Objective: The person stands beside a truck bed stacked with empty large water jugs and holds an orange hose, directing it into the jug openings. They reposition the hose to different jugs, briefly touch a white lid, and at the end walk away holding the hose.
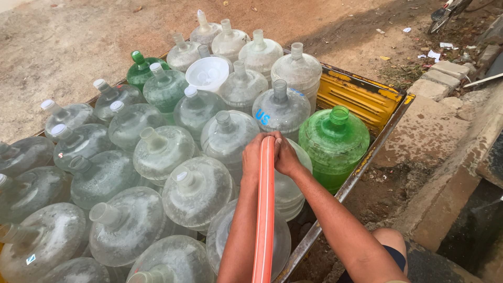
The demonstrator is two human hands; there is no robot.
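An orange hose (265,209) runs up from the bottom of the view to the mouth of a clear water jar (291,195) near the cart's right side. My left hand (253,155) and my right hand (285,155) both wrap around the hose's end, right over that jar's neck, which they hide. A green jar (334,141) with an open mouth stands just right of my hands. A clear jar (282,109) with blue marking stands just beyond them.
Several clear jars fill a yellow metal cart (361,97), some capped white, some open. A white funnel-like bowl (208,72) rests among the far jars. A dark green jar (140,69) stands far left. Stone blocks (443,78) and dirt ground lie right.
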